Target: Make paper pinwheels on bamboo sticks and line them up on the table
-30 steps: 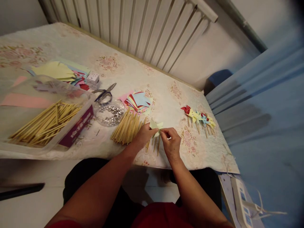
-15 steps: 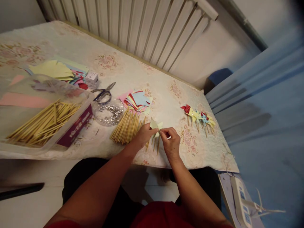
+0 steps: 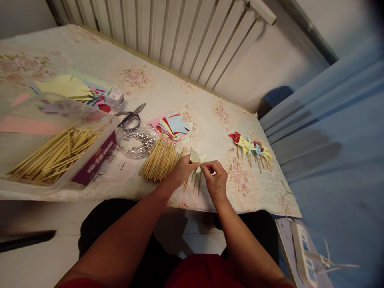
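A pale green paper pinwheel [image 3: 195,157] is held between my two hands above the near part of the table. My left hand [image 3: 182,169] is closed on its left side, thumb lying across the paper. Fingertips of my right hand [image 3: 215,176] pinch together at the pinwheel's centre; whatever small part they grip there is hidden. Beneath my hands lie a few thin wooden sticks [image 3: 199,185]. Just left of my left hand is a row of wooden sticks [image 3: 159,162]. Behind it rests a stack of coloured paper pieces [image 3: 177,125].
Finished pinwheels [image 3: 247,146] in red, yellow and blue lie at the right. On the left are a clear plastic box [image 3: 109,120] of sticks, a round dish of small metal pins [image 3: 139,144], scissors [image 3: 132,117], a small white box [image 3: 115,97] and more cut paper [image 3: 64,87].
Almost nothing differs. Both hands stay at the pinwheel's centre, with only a slight shift of the right fingers.
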